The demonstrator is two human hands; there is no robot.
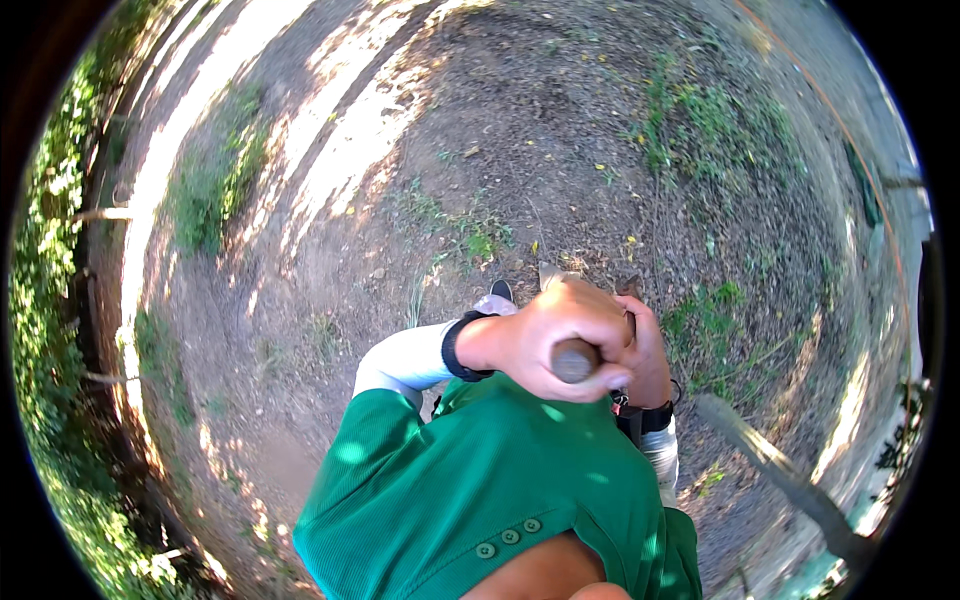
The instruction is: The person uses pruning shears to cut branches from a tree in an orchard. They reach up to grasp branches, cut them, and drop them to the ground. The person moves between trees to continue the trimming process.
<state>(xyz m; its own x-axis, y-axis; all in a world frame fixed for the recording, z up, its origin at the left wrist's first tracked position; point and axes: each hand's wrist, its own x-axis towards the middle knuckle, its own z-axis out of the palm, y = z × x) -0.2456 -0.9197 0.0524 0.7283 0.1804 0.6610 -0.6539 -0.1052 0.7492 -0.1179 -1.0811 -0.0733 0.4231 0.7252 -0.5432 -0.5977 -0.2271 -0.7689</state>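
Observation:
Before my chest, my left hand [559, 337] is closed around a round wooden handle [574, 361], whose end points up at the camera. My right hand [646, 352] is just beside it, its fingers curled around what seems to be another dark handle, mostly hidden. Beyond the knuckles of my left hand a pale, flat tip [553, 275] shows low over the ground; whether it belongs to the handle I cannot tell. A small brown piece [628, 286] shows beyond my right hand. Both wrists wear dark bands.
Dry soil with leaf litter and weed tufts [480, 238] surrounds me. A dark shoe tip [501, 289] shows beyond my left wrist. At the lower right stands a bare trunk or branch [780, 469]. An orange line [847, 124] curves along the right side, and leafy shrubs [52, 247] border the left.

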